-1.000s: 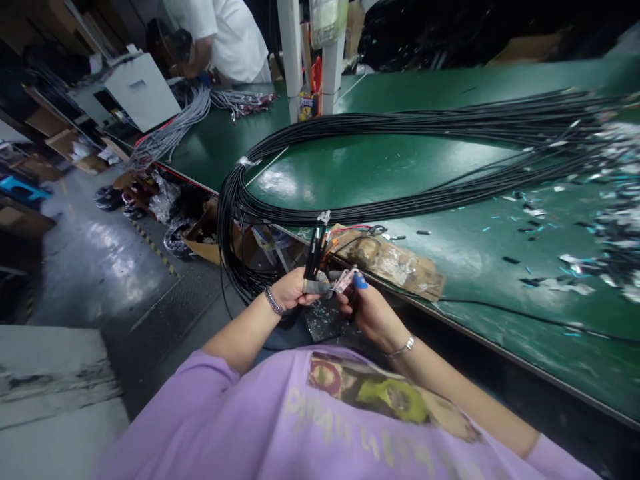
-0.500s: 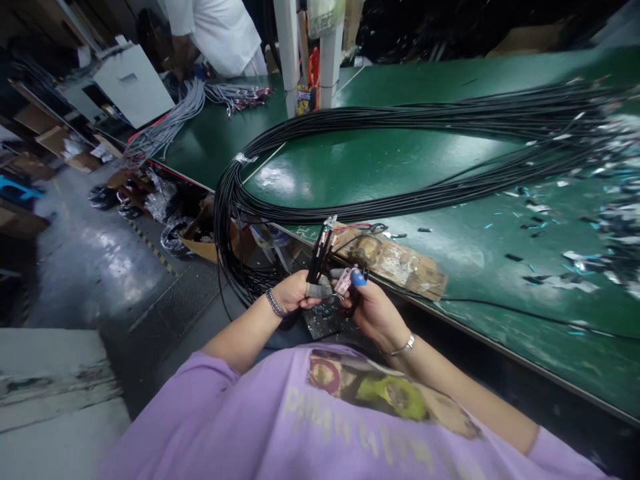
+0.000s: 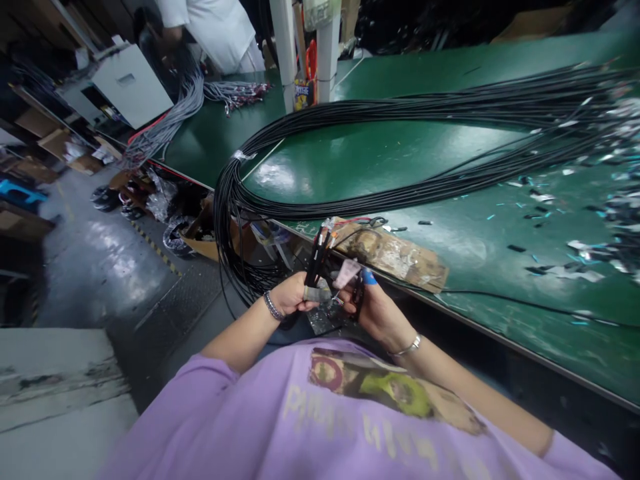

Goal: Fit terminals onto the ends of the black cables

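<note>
My left hand (image 3: 295,293) is closed around a bundle of black cables (image 3: 316,257) whose stripped ends, with white and orange tips, stick up. Grey wrapping covers its thumb. Close by on the right, my right hand (image 3: 375,307) has its fingers curled around a small dark hand tool (image 3: 358,295); its exact kind is partly hidden by the fingers. Blue wrapping (image 3: 369,277) covers the right thumb. A pale pinkish scrap (image 3: 347,272) shows between the two hands, by the right fingertips. The long coil of black cables (image 3: 300,211) hangs over the table edge beside my left hand.
The green table (image 3: 450,247) carries scattered black, white and blue scraps (image 3: 565,273) at right. A worn wooden board (image 3: 395,257) lies along its edge. White posts (image 3: 327,60) stand behind. Across the table, a person in white (image 3: 215,33) is near grey cables (image 3: 173,120).
My right hand has shifted slightly right, away from the left one, and the dark tool shows more. The pinkish scrap has turned. The left hand still grips the cables.
</note>
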{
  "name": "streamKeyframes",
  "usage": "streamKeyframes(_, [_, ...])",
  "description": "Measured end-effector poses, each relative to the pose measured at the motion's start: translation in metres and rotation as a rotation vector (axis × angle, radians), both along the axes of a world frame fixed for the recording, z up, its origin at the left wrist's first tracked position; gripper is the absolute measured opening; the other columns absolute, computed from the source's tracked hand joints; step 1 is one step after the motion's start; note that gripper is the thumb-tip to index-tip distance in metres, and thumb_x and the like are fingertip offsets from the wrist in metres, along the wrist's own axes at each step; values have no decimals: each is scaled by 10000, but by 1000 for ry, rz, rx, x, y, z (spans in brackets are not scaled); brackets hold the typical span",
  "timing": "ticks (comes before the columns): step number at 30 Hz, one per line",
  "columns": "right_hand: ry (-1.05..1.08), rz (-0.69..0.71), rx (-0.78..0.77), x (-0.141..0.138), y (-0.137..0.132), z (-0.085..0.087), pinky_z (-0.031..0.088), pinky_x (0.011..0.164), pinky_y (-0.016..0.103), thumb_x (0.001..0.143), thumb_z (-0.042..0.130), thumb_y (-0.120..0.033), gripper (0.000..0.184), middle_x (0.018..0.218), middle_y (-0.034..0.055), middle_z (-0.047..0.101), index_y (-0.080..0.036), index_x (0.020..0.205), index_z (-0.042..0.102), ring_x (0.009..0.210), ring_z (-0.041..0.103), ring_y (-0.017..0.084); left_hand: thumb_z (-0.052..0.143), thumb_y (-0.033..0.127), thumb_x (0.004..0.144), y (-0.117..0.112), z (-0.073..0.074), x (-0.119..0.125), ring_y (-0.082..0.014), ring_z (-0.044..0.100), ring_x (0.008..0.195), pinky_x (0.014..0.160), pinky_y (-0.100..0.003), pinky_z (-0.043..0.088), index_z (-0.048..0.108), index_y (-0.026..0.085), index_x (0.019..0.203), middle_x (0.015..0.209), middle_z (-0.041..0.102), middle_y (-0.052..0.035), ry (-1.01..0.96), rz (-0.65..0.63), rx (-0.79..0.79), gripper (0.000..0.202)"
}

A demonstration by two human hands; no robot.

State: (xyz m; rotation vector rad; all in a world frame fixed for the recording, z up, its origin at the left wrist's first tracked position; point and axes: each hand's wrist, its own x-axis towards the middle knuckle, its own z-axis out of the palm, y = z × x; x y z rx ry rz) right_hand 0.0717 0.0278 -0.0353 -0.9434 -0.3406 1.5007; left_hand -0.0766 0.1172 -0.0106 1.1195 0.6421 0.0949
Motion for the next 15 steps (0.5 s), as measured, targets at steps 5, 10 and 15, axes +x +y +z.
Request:
streamKeyframes(5, [-11, 64, -68, 4, -8, -8, 272, 376, 222, 653, 683, -632, 450, 524, -21, 516, -189, 725, 640, 418, 331, 79, 764, 486, 511, -10, -6, -10, -14, 275, 283, 298, -158, 185, 473, 146, 545, 356, 414, 72, 47, 5, 45, 449])
streamKeyframes(10, [-56, 109, -122, 2, -11, -12, 240, 364, 227, 602, 726, -586, 423, 504, -25, 504, -183, 703, 650, 402, 314, 72, 765, 454, 523, -18, -22, -24, -19, 301, 309, 305, -160, 218, 472, 146, 533, 382, 416, 73, 146, 3, 65, 424])
streamKeyframes(15, [-250, 154, -156, -9, -10, -6, 230, 369, 202, 523, 819, -456, 372, 476, -64, 449, -178, 661, 615, 405, 323, 57, 747, 475, 557, -23, -46, -39, -34, 380, 325, 318, -166, 258, 486, 138, 524, 431, 482, 45, 209, -9, 54, 428])
